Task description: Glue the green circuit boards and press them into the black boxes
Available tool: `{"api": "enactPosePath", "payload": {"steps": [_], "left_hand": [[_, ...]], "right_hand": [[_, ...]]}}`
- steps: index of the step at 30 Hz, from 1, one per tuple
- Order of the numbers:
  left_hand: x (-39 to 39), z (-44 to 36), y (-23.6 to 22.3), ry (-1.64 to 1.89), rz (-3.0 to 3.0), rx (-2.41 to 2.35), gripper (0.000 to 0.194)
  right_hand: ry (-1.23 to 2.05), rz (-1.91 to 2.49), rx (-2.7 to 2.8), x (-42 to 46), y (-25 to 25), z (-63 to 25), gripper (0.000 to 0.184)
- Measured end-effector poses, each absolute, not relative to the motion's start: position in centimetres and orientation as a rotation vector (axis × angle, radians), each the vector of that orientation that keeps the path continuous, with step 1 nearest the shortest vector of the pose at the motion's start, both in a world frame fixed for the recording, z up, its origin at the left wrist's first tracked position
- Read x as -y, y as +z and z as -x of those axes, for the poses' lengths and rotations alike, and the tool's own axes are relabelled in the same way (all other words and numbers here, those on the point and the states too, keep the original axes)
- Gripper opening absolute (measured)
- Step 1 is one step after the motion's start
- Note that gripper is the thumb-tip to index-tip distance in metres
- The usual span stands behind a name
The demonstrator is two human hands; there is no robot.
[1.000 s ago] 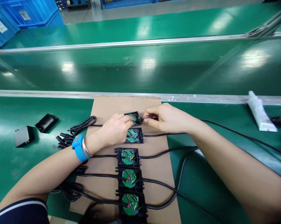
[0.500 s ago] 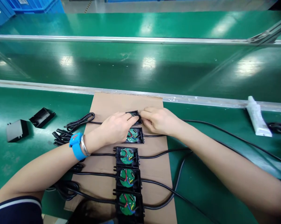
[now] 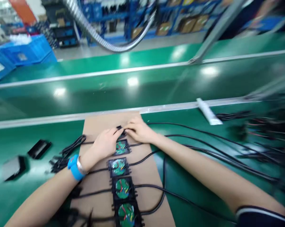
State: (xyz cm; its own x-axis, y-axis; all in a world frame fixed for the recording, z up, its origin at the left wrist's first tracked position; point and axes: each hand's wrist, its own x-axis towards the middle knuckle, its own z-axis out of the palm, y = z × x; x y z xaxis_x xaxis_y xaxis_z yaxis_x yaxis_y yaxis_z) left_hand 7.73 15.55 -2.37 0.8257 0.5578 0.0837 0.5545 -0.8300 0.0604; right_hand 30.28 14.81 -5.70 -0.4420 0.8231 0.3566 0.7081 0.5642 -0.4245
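At the far end of a row of open black plastic cases, my left hand (image 3: 104, 144) and my right hand (image 3: 139, 131) meet over the farthest case (image 3: 120, 128). My left fingers are closed on its left side, and my right thumb and fingers pinch its right end where a cable enters. My hands cover most of this case. Just nearer lies a second case with a green circuit board (image 3: 121, 147), partly under my left hand. More such cases, with a board (image 3: 122, 188) and coloured wires inside, run toward me.
Cardboard (image 3: 151, 176) lies under the row on the green bench. Black cables (image 3: 194, 127) trail right; a coiled cable (image 3: 73, 146) lies left. Two loose black covers (image 3: 39, 149) sit far left. A white tube (image 3: 208, 112) is at right. Blue bins (image 3: 26, 52) stand behind.
The camera view has tilted up and turned right, bringing shelves and a hanging hose into sight. Both hands stay at the farthest case.
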Motion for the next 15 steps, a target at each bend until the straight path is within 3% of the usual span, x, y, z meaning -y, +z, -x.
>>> {"api": "enactPosePath", "payload": {"steps": [4, 15], "left_hand": [[-16.7, -7.8, -2.9, 0.125, -3.090, -0.933, 0.055], [-17.7, -7.1, -3.1, 0.293, -3.226, -0.797, 0.054]], "right_hand": [[0.195, 1.220, 2.334, -16.4, -5.0, -29.1, 0.012], [0.145, 1.264, 2.257, -16.8, -6.3, -29.0, 0.014]]}}
